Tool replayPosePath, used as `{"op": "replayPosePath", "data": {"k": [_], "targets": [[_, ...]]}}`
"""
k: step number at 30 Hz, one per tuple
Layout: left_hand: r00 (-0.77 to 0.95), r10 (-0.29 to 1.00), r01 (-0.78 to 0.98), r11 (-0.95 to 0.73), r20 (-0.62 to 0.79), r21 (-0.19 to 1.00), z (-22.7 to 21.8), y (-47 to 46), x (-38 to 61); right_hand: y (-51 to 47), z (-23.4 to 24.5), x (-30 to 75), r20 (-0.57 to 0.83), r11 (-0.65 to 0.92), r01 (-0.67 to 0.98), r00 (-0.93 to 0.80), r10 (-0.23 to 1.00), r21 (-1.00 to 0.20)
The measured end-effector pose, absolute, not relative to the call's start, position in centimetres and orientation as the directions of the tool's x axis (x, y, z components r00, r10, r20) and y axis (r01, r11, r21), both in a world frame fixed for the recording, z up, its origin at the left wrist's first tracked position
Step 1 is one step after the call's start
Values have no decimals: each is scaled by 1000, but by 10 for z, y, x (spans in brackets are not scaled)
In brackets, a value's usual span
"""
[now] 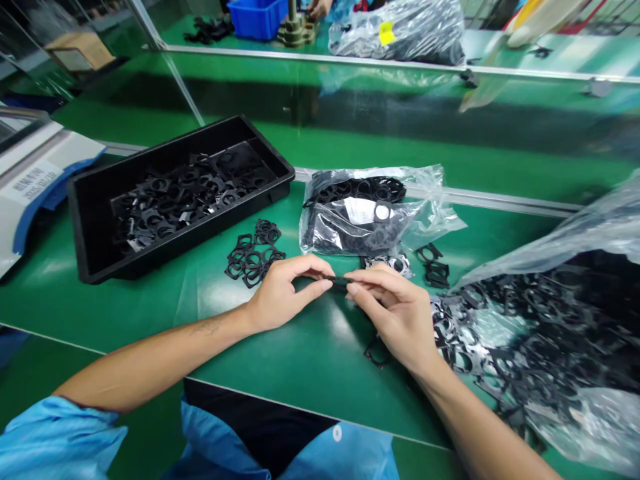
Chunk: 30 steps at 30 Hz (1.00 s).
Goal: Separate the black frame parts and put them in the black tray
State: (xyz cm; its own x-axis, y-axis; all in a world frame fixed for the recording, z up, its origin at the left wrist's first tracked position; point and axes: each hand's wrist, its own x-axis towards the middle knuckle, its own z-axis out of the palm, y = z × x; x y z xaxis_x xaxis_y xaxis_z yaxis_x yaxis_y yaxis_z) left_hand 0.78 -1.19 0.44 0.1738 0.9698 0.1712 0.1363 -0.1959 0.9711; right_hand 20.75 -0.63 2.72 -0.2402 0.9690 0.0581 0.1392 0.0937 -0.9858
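Note:
My left hand and my right hand meet over the green table, both closed in a pinch. Between their fingertips is a thin black part, seen nearly edge-on, so its outline does not show. Left of my hands lies a loose group of black ring-shaped plastic parts. Just behind the right hand are silvery parts and a few black frames. One more black frame lies below the right hand, partly covered by it.
A black tray of similar parts stands at the left. A clear bag with black parts lies behind my hands. At the right, a large open plastic bag spills a heap of parts. Across a divider are a blue bin and a person's hand.

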Motion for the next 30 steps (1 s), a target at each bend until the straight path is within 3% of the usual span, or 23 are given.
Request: {"op": "replayPosePath", "data": {"k": [8, 16, 30], "targets": [[153, 891, 179, -451, 428, 875, -1, -8, 5, -13, 30, 205, 181, 228, 131, -295, 938, -965], [159, 887, 211, -460, 434, 863, 1, -9, 6, -15, 29, 207, 177, 227, 133, -310, 934, -965], [233, 886, 310, -458, 401, 833, -4, -19, 8, -18, 27, 207, 452, 522, 187, -315, 835, -832]]}}
